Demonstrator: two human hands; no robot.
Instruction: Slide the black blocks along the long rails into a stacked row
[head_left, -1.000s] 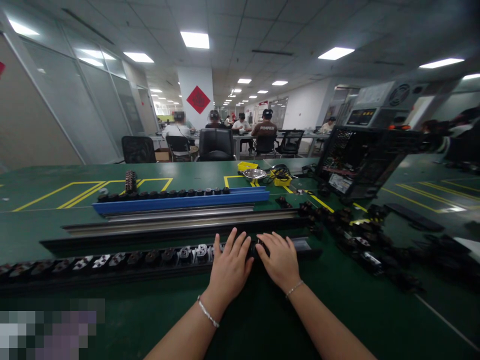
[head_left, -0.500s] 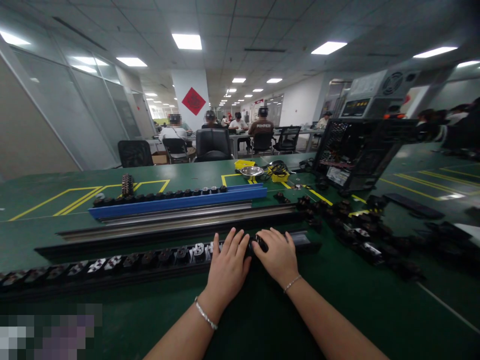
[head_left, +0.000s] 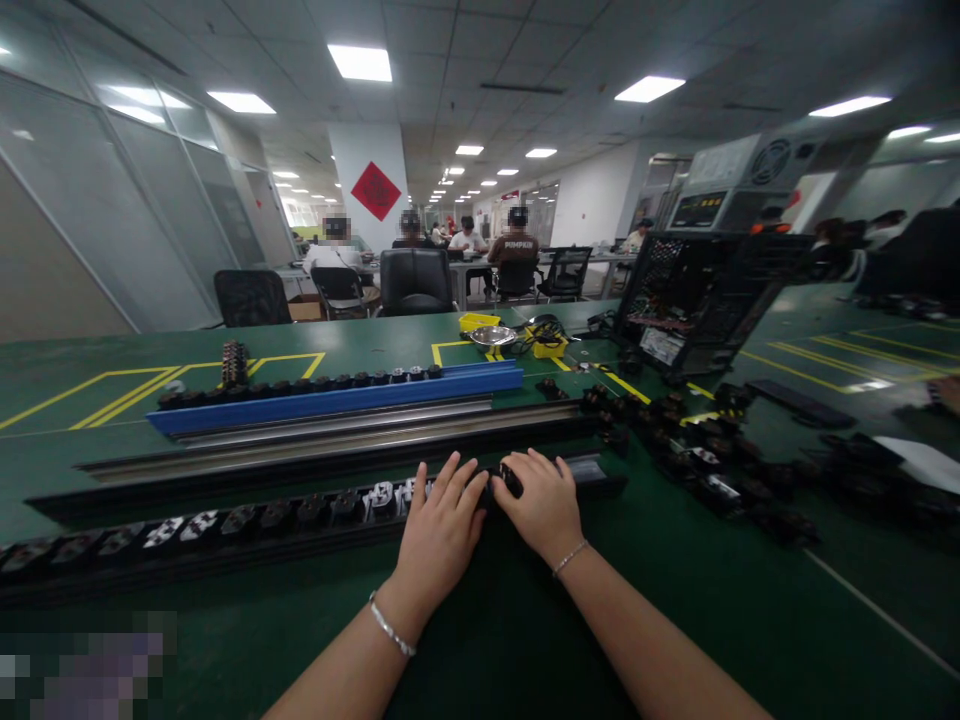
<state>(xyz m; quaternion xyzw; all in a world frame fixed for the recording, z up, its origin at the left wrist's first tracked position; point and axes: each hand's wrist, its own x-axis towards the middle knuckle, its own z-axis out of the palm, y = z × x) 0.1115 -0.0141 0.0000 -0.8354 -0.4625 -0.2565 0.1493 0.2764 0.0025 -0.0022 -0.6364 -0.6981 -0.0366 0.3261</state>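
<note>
Right hand [head_left: 541,503]: grip half-closed on module [head_left: 512,483]. Left hand [head_left: 441,528]: over rail [head_left: 598,470], can't tell its grip. Surface [head_left: 517,595] gives room off rail's near edge.

black rail [head_left: 587,467] | lying crosswise | dark modules [head_left: 312,509] rowed along its channel

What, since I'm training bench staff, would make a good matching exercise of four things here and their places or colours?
Column one:
1. Left hand
2. Farthest rail
3. Round dish
4. Diamond sign

Column two:
A. Silver
B. Over the nearest rail
C. Red
D. Blue

Right pairs: 1-B, 2-D, 3-A, 4-C.
</note>
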